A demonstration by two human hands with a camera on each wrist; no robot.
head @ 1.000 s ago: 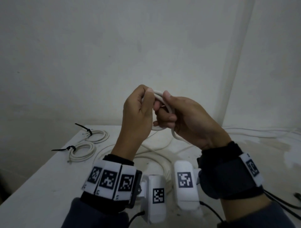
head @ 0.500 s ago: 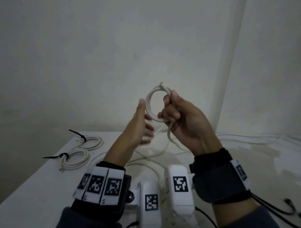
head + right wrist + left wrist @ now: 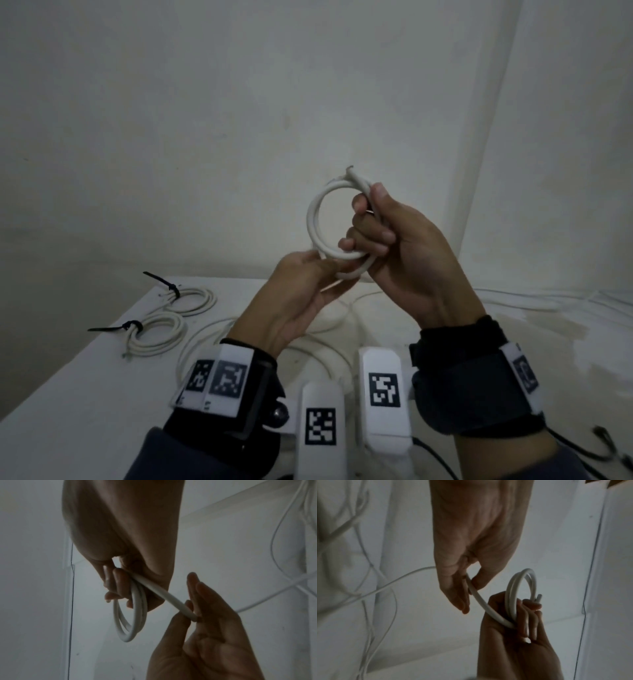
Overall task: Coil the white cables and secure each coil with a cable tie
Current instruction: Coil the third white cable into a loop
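Note:
My right hand (image 3: 373,233) grips a small upright coil of white cable (image 3: 312,219) in the air above the table, with the cut end sticking up at its top. My left hand (image 3: 317,263) is just below the coil and pinches the trailing strand (image 3: 481,605) between thumb and fingers. In the right wrist view the coil (image 3: 126,639) hangs from my curled right fingers, and the strand (image 3: 164,593) runs down to my left hand (image 3: 190,615). The rest of this cable (image 3: 198,342) trails loosely onto the table.
Two finished white coils (image 3: 205,303) (image 3: 171,339) lie at the white table's (image 3: 85,394) far left, each bound with a black cable tie (image 3: 164,282). More loose white cable (image 3: 513,301) runs along the back right. A black lead (image 3: 599,448) lies at the near right. Walls stand close behind.
My left hand let go of the coil, swung out open to its left, then dropped under it and pinched the trailing strand. My right hand kept hold of the coil.

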